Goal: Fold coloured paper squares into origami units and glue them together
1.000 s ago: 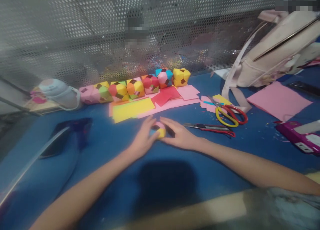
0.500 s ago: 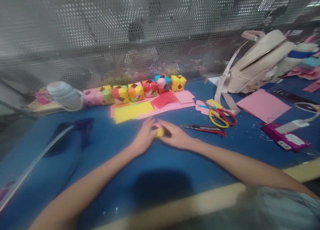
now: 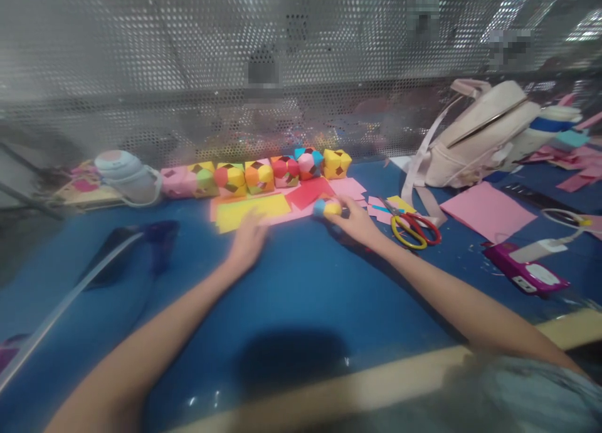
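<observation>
Lining the blue table [image 3: 301,288] on its far side, folded paper balls [image 3: 260,176] look finished, flat sheets [image 3: 226,217] nearer seem unused, the left hand [image 3: 248,238] is too blurred to tell its grip, and the right hand [image 3: 356,222] pinches a small blue-and-yellow piece [image 3: 320,208] by the sheets' near right edge

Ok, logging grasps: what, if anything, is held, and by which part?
The right hand holds the paper piece by its yellow side; the left hand is too blurred to tell.
</observation>
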Demonstrator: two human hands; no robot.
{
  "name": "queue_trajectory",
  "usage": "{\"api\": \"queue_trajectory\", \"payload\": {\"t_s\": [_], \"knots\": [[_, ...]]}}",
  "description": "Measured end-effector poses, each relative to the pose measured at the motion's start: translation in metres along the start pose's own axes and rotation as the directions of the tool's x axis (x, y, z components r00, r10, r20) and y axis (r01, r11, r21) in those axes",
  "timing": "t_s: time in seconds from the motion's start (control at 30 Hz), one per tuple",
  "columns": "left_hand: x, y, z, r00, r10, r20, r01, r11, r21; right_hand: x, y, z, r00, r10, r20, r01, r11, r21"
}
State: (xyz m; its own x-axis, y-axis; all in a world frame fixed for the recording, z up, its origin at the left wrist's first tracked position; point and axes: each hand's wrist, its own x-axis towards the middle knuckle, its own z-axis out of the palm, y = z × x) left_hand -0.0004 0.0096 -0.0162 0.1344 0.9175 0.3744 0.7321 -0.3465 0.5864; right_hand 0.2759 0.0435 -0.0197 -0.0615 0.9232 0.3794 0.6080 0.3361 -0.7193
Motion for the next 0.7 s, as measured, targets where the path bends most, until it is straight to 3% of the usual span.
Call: {"api": "queue_trajectory", "payload": {"t_s": [0.1,0.27,0.37,0.47,0.57,0.7], "knots": [[0.002,-0.008,0.003,0.998,0.07,-0.009,-0.069,0.995,0.07,0.016,-0.009,0.017,0.999,-0.029,0.016,0.029,0.999,0.024],[-0.003,-0.001,0.007,0.945,0.307,0.115,-0.324,0.926,0.193,0.053,-0.045,0.075,0.955,-0.27,0.121,0.262,0.962,0.084],[-0.005,0.008,0.005,0.911,0.374,0.172,-0.407,0.883,0.234,0.067,-0.058,0.11,0.944,-0.298,0.144,0.288,0.954,0.082],[-0.006,0.012,0.004,0.887,0.407,0.219,-0.455,0.85,0.263,0.071,-0.059,0.13,0.933,-0.318,0.169,0.312,0.948,0.064],[-0.007,0.011,0.005,0.878,0.416,0.238,-0.471,0.838,0.275,0.073,-0.05,0.125,0.918,-0.338,0.206,0.341,0.94,0.021],[-0.007,0.008,0.006,0.871,0.419,0.258,-0.479,0.84,0.255,0.084,-0.025,0.083,0.915,-0.299,0.269,0.338,0.935,-0.112]]}}
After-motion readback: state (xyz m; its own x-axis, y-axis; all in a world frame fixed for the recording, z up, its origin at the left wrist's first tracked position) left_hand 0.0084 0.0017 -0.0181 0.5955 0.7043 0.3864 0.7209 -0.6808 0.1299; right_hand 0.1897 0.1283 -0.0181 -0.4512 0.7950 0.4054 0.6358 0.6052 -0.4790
